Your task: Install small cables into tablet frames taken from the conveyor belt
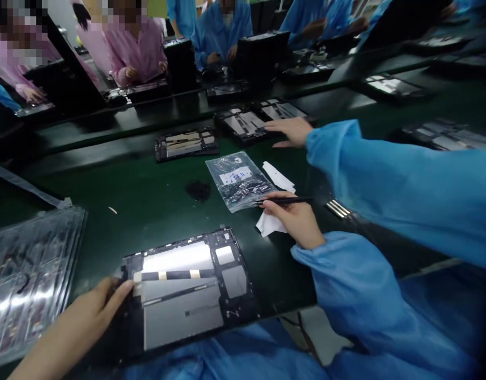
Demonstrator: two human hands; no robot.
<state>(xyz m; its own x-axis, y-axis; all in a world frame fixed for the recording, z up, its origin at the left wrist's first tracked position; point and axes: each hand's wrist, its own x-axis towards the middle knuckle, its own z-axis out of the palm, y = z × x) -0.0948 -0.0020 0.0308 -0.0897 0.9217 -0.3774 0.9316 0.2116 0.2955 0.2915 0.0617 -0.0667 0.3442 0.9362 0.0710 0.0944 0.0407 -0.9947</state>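
Observation:
My left hand (94,309) grips the left edge of an opened tablet (183,322), thumb on top. The tablet lies at the table's near edge, its grey and silver inner plates and a dark ribbon strip facing up. My right hand (296,219), in a blue sleeve, pinches a pair of slim black tweezers (290,200). Their tips point left, over the lower edge of a clear zip bag (243,177) holding small dark parts and a handwritten label. White paper pieces (270,224) lie under and behind that hand. A small dark heap (198,190) sits left of the bag.
A co-worker's hand (292,130) reaches from the right to opened tablets (243,124). Another tablet (185,143) lies left of these. Stacked clear plastic trays (32,269) stand at left. Metallic strips (338,208) lie at right. People in pink and blue work across the table.

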